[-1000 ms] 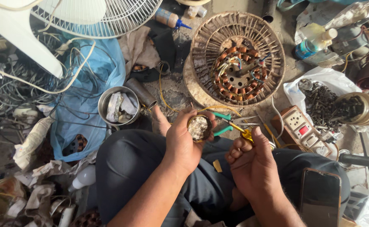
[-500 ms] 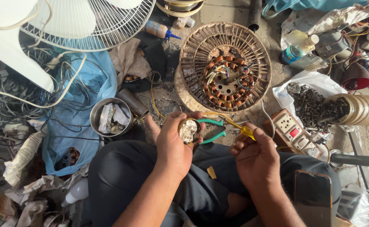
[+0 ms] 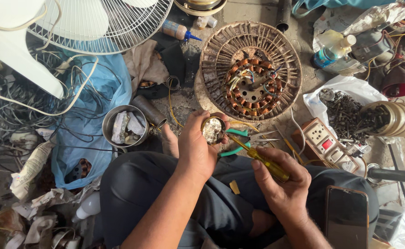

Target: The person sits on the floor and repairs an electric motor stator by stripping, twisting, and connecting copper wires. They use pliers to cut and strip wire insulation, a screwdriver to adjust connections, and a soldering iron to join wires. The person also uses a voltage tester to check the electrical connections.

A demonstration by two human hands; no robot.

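- Cluttered floor all round.
- Left hand cups a small round tin; it could tip.
- Right hand grips a yellow screwdriver; its tip might slip onto fingers.

Soft, even daylight; shadows faint; image sharp throughout; slight wide-angle stretch at edges; no glare.

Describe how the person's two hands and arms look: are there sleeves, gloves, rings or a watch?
Both forearms are bare; no sleeve edge shows in the view. The left hand and the right hand wear no gloves, and no ring, watch or bracelet is visible on them. Fingernails are short. Fine hair shows on the right forearm. Dark grey trousers cover the legs below.
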